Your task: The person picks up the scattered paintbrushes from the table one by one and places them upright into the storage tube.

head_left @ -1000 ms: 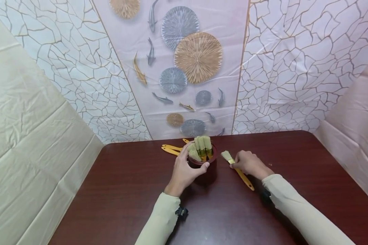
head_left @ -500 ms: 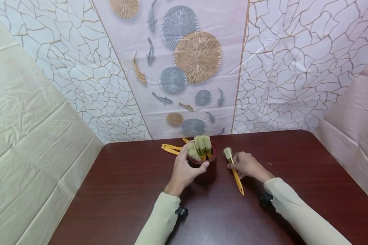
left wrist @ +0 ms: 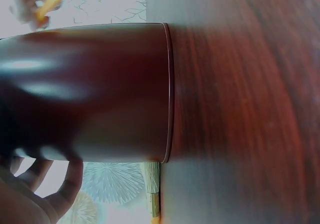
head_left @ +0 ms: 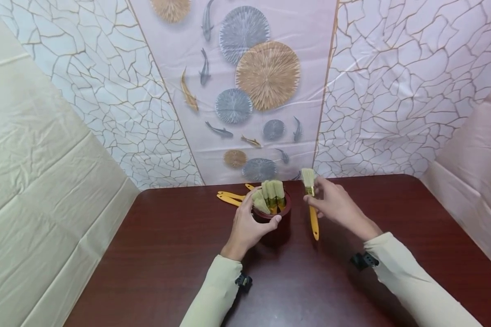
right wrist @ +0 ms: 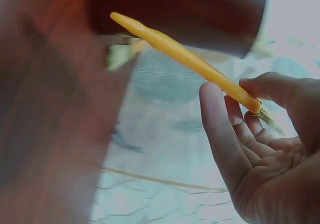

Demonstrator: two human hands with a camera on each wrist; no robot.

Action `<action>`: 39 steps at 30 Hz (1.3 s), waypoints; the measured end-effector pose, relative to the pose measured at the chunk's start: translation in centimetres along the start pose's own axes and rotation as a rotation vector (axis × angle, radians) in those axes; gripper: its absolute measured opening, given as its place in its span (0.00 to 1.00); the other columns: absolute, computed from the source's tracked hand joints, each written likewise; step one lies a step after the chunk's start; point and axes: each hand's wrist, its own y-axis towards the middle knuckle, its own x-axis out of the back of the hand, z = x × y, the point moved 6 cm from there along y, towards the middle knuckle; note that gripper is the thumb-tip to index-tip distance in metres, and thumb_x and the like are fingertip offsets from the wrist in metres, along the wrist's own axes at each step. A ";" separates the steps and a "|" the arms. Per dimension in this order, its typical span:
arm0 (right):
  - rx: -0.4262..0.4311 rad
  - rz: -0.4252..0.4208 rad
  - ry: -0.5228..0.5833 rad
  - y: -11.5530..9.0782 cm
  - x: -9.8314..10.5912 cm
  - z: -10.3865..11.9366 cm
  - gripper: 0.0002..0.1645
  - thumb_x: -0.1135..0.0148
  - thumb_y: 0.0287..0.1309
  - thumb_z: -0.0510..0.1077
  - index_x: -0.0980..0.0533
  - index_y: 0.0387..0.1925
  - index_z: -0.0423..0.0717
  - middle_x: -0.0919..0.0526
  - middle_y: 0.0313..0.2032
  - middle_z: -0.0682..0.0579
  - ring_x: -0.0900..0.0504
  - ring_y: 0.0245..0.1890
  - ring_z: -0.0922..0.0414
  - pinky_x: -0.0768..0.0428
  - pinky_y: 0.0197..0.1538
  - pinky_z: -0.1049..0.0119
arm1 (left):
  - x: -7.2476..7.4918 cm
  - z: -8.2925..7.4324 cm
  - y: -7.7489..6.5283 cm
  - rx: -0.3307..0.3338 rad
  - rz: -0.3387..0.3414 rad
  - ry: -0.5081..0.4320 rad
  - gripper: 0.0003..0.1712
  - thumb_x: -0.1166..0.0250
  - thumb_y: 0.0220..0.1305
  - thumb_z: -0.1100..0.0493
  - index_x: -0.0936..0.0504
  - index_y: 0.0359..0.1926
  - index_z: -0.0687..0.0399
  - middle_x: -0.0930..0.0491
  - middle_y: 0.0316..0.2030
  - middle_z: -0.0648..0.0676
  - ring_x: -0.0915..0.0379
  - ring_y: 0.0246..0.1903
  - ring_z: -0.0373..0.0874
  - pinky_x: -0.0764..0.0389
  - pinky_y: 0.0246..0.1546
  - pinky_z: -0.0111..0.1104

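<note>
Now the right hand (head_left: pixel 336 202) pinches its brush (head_left: pixel 313 219) higher right of the cup (head_left: pixel 277 235), bristles-up like the brushes inside (head_left: pixel 273 196), the left hand (head_left: pixel 247 229) curled round the cup.

Pale cream sleeves (head_left: pixel 415 279), black wrist devices (head_left: pixel 364 260)

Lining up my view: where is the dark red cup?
In the head view, the dark red cup stands on the table slightly right of picture centre, gripped by the left hand, with the brush in the right hand to its right.
</note>
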 end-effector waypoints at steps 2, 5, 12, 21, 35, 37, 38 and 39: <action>0.031 -0.032 -0.021 -0.3 0.9 1.2 0.15 0.35 0.72 0.42 0.29 0.49 0.37 0.14 0.37 0.39 0.14 0.22 0.54 0.16 0.25 0.60 | -0.1 -0.1 0.1 -0.006 0.005 -0.003 0.49 0.23 0.53 0.35 0.29 0.75 0.36 0.32 0.74 0.39 0.31 0.70 0.43 0.26 0.67 0.52; 0.086 -0.079 -0.015 -0.7 2.0 3.0 0.15 0.36 0.74 0.43 0.30 0.52 0.40 0.14 0.39 0.40 0.14 0.23 0.56 0.17 0.26 0.60 | -0.2 -0.1 0.1 -0.021 0.005 -0.014 0.48 0.23 0.54 0.36 0.28 0.74 0.36 0.31 0.73 0.39 0.30 0.70 0.41 0.27 0.68 0.51; 0.230 -0.199 0.031 -1.5 3.8 7.2 0.14 0.43 0.80 0.47 0.29 0.56 0.41 0.15 0.43 0.39 0.11 0.28 0.52 0.14 0.30 0.62 | -0.2 0.0 0.0 -0.033 -0.005 -0.013 0.47 0.22 0.54 0.38 0.27 0.74 0.37 0.30 0.73 0.40 0.31 0.71 0.43 0.27 0.69 0.51; 0.372 -0.306 0.098 -1.5 4.1 11.1 0.16 0.41 0.79 0.44 0.25 0.58 0.38 0.18 0.42 0.42 0.10 0.32 0.47 0.14 0.31 0.65 | -0.1 0.0 0.0 -0.017 0.000 -0.014 0.48 0.22 0.54 0.37 0.28 0.74 0.35 0.31 0.73 0.39 0.30 0.70 0.42 0.27 0.68 0.52; 0.475 -0.186 -0.049 0.4 -0.8 10.3 0.16 0.30 0.68 0.37 0.21 0.55 0.41 0.12 0.46 0.45 0.11 0.42 0.48 0.14 0.42 0.53 | -0.1 -0.1 0.1 -0.034 -0.004 -0.024 0.47 0.22 0.54 0.37 0.27 0.74 0.38 0.30 0.73 0.40 0.27 0.67 0.40 0.27 0.69 0.48; 0.473 -0.158 -0.125 0.6 -1.5 9.9 0.14 0.30 0.68 0.38 0.20 0.53 0.42 0.13 0.44 0.47 0.13 0.42 0.50 0.16 0.45 0.51 | 0.0 -0.2 0.0 -0.034 -0.006 -0.027 0.47 0.21 0.54 0.39 0.27 0.74 0.38 0.30 0.73 0.40 0.27 0.67 0.41 0.26 0.68 0.49; 0.467 -0.141 -0.165 0.6 -1.8 9.8 0.12 0.30 0.69 0.39 0.20 0.50 0.42 0.14 0.42 0.48 0.15 0.40 0.51 0.17 0.45 0.51 | 0.0 -0.2 0.0 -0.031 -0.005 -0.026 0.47 0.21 0.55 0.39 0.28 0.75 0.38 0.30 0.73 0.40 0.26 0.66 0.41 0.26 0.68 0.49; 0.461 -0.124 -0.204 0.7 -2.1 9.6 0.10 0.31 0.70 0.41 0.19 0.48 0.43 0.14 0.41 0.49 0.16 0.41 0.51 0.17 0.46 0.50 | 0.0 -0.2 0.0 -0.029 -0.005 -0.025 0.47 0.21 0.55 0.39 0.28 0.75 0.38 0.30 0.73 0.40 0.26 0.66 0.41 0.26 0.68 0.49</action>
